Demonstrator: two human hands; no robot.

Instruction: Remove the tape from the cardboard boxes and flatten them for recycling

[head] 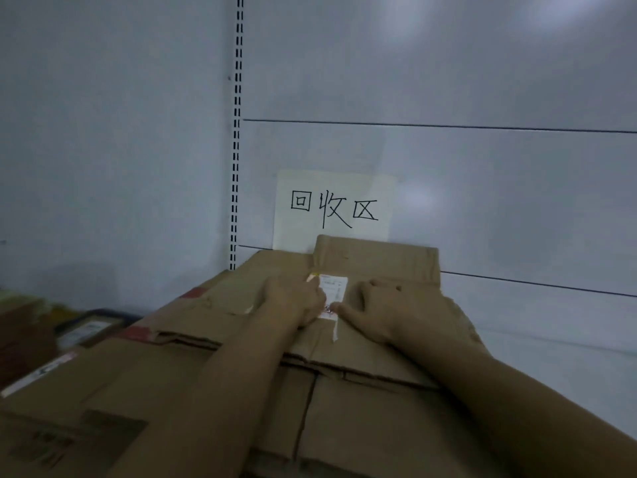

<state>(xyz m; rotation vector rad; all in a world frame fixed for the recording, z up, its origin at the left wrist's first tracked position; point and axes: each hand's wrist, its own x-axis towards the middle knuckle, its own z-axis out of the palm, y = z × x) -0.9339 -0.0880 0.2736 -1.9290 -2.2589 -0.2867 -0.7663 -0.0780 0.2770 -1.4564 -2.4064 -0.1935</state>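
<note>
Pressed the flattened cardboard box (379, 260) down with the right hand (374, 313), fingers spread flat, just right of its white label (335, 288). Set the left hand (293, 300) at the label's left edge, fingers curled; could not tell whether pinching. Worked atop a stack (138, 374) at the table's (558, 367) back edge.

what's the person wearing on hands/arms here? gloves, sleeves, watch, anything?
Nothing visible. The left hand and right hand are ungloved. The left forearm and right forearm are uncovered down to the frame edge, with no sleeve in view. No watch, ring or bracelet shows, though the frame is dim and soft.
</note>
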